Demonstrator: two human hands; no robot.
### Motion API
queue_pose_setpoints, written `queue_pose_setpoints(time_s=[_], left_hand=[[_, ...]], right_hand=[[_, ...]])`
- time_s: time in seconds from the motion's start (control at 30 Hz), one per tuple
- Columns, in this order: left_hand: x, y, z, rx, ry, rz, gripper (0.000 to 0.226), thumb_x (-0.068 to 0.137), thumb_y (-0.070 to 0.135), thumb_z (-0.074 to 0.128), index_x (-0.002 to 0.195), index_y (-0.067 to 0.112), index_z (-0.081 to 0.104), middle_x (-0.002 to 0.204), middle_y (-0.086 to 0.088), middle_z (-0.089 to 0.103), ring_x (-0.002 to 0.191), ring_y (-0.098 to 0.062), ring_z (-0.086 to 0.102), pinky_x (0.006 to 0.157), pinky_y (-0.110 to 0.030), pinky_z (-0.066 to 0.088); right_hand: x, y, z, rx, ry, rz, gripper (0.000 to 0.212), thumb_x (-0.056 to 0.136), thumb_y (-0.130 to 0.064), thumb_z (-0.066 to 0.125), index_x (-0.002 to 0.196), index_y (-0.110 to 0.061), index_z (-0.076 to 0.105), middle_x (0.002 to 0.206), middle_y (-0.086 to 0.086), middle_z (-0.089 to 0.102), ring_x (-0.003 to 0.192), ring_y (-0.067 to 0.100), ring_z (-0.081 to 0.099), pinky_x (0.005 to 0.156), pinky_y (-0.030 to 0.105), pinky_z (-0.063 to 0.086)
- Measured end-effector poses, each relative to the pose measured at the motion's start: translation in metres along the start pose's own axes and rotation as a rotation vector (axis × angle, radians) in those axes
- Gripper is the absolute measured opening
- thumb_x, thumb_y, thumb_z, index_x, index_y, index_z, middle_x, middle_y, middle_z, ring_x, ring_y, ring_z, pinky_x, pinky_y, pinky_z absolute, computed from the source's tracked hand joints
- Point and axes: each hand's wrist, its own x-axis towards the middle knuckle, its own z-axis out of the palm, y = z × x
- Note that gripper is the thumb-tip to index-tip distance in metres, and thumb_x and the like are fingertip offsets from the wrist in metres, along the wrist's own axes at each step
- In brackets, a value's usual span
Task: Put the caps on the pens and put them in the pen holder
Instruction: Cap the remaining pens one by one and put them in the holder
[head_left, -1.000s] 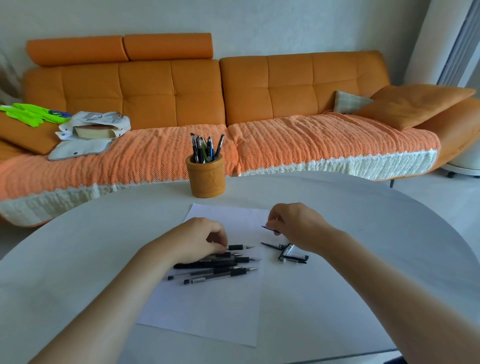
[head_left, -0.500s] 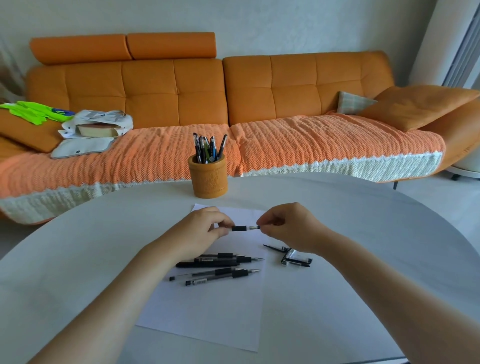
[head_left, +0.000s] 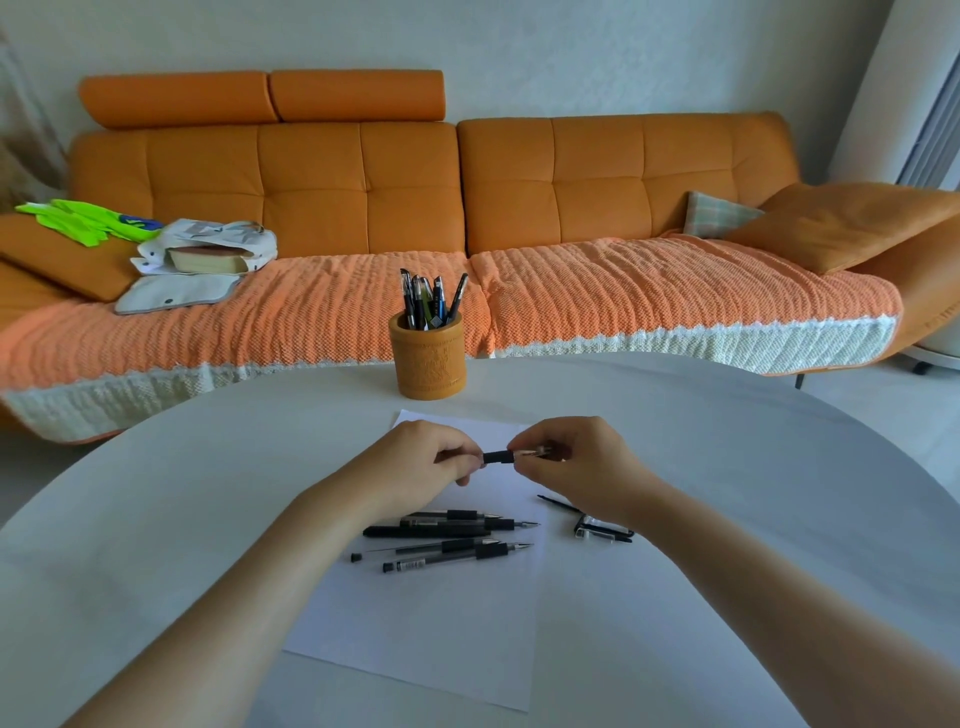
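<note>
Left hand (head_left: 423, 460) grips a pen (head_left: 497, 457) by the barrel, right hand (head_left: 576, 462) pinches a cap (head_left: 537, 452) at its tip, both held above the paper (head_left: 441, 634). Uncapped pens (head_left: 447, 535) lie on the paper below, loose caps (head_left: 597, 530) just right of them. Pen holder (head_left: 428, 358) stands upright further back on the surface (head_left: 753, 571), several pens in it.

Five loose pens (head_left: 447, 530) (plus one holder (head_left: 428, 364)).

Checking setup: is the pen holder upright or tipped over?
Upright. The pen holder stands on its base on the table, its pens sticking up out of the open top.
</note>
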Motion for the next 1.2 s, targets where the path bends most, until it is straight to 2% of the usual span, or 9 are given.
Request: queue_pose_setpoints(time_s=[0.13,0.23,0.4,0.53,0.63,0.73,0.87,1.07,1.2], left_hand=[[0.000,0.001,-0.005,-0.053,0.017,0.015,0.018,0.097,0.029,0.058,0.097,0.028,0.076,0.083,0.013,0.069,0.065,-0.002,0.055,0.065,-0.020,0.041],[0.001,0.003,-0.006,-0.017,0.066,0.081,0.020,0.095,0.024,0.061,0.082,0.022,0.076,0.076,0.010,0.065,0.062,0.003,0.052,0.061,-0.018,0.035],[0.003,0.005,-0.006,0.034,0.080,0.161,0.017,0.093,0.020,0.064,0.079,0.016,0.075,0.077,0.001,0.064,0.072,-0.009,0.056,0.066,-0.024,0.042],[0.009,0.009,-0.010,-0.117,0.167,0.145,0.010,0.089,0.021,0.071,0.094,0.028,0.077,0.074,0.012,0.069,0.069,0.000,0.061,0.065,-0.014,0.046],[0.015,0.011,-0.006,-0.254,0.161,0.131,0.011,0.088,0.019,0.072,0.096,0.027,0.069,0.076,0.010,0.072,0.068,-0.004,0.069,0.069,-0.026,0.054],[0.022,0.007,-0.003,-0.228,0.125,0.141,0.008,0.087,0.023,0.073,0.092,0.027,0.067,0.078,0.008,0.073,0.070,-0.006,0.069,0.070,-0.030,0.056],[0.037,-0.007,-0.010,-0.172,0.090,0.138,0.009,0.087,0.041,0.070,0.092,0.033,0.070,0.087,0.014,0.069,0.077,0.001,0.062,0.071,-0.026,0.049],[0.074,-0.036,-0.028,-0.249,0.433,0.105,0.023,0.094,0.033,0.061,0.113,0.021,0.065,0.109,0.006,0.062,0.092,-0.009,0.059,0.070,-0.025,0.043],[0.090,-0.061,-0.027,-0.172,0.628,0.019,0.036,0.089,0.023,0.060,0.126,0.019,0.059,0.121,-0.003,0.052,0.109,-0.021,0.055,0.086,-0.034,0.048]], right_hand=[[-0.002,-0.005,-0.002,0.153,0.017,0.050,0.009,0.087,-0.014,0.072,0.092,-0.018,0.079,0.050,-0.009,0.058,0.040,0.002,0.045,0.045,0.013,0.037],[-0.004,-0.008,0.001,0.242,0.027,0.067,0.009,0.089,-0.007,0.069,0.087,-0.012,0.077,0.042,-0.010,0.055,0.037,0.006,0.041,0.043,0.017,0.035],[-0.007,-0.008,0.004,0.324,0.010,0.138,0.010,0.091,-0.009,0.066,0.089,-0.008,0.075,0.051,-0.004,0.060,0.041,0.013,0.045,0.043,0.019,0.038],[-0.001,-0.013,0.010,0.786,0.044,0.196,0.007,0.093,-0.004,0.063,0.095,-0.002,0.070,0.069,0.007,0.060,0.053,0.018,0.052,0.048,0.027,0.045],[0.004,-0.016,0.016,0.991,0.047,0.222,0.011,0.094,-0.006,0.062,0.102,-0.003,0.069,0.073,0.005,0.061,0.059,0.017,0.054,0.051,0.026,0.047],[0.006,-0.017,0.020,0.885,0.100,0.220,0.013,0.094,-0.010,0.063,0.102,-0.002,0.070,0.076,0.007,0.063,0.063,0.018,0.059,0.055,0.028,0.052],[0.021,-0.027,0.014,0.620,0.218,0.153,0.010,0.093,-0.010,0.066,0.096,-0.002,0.071,0.084,0.013,0.070,0.071,0.023,0.070,0.061,0.034,0.060],[0.094,-0.071,0.004,0.365,0.386,-0.016,0.014,0.094,-0.008,0.062,0.084,-0.015,0.069,0.078,0.008,0.072,0.067,0.020,0.072,0.065,0.040,0.064],[0.151,-0.098,0.005,0.183,0.478,-0.102,0.007,0.094,-0.013,0.062,0.090,-0.016,0.067,0.080,0.009,0.074,0.069,0.024,0.074,0.065,0.041,0.064]])
